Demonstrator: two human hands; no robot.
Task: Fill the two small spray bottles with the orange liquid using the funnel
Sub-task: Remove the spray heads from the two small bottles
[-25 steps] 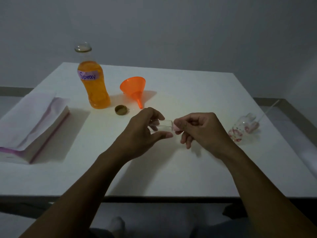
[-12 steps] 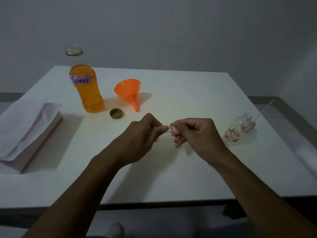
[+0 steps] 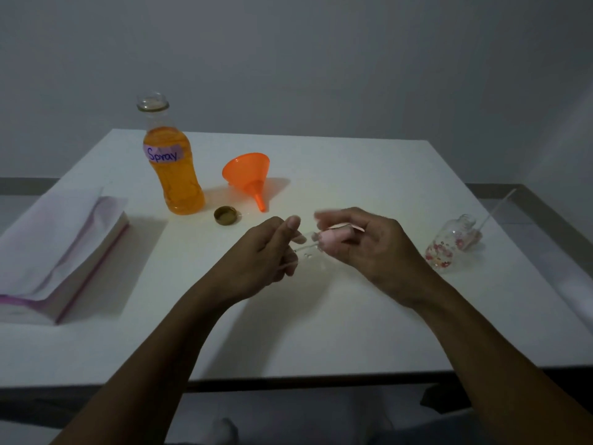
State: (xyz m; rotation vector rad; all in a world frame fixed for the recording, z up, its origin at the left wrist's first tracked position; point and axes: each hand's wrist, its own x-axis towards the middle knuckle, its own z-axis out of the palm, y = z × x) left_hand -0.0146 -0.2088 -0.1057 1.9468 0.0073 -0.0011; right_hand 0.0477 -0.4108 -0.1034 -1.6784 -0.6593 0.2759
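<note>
My left hand (image 3: 269,252) is closed around a small clear spray bottle (image 3: 309,255), which is mostly hidden by the fingers. My right hand (image 3: 369,248) pinches its pink spray head (image 3: 332,240). The thin tube of the spray head reaches left towards the bottle. A second small spray bottle (image 3: 447,248) with a flower print lies on its side at the right, uncapped, its spray head and tube (image 3: 481,228) beside it. The open bottle of orange liquid (image 3: 175,178), labelled "Spray", stands at the back left. The orange funnel (image 3: 247,175) lies on its side next to it.
A brass-coloured bottle cap (image 3: 227,215) lies in front of the orange bottle. A box-like stack with white paper draped over it (image 3: 61,252) fills the left side of the white table (image 3: 321,332). The table's front edge runs just under my forearms.
My hands have drawn slightly apart. The pink spray head has come away from the small bottle, and its tube now shows between my hands. My right fingers have spread.
</note>
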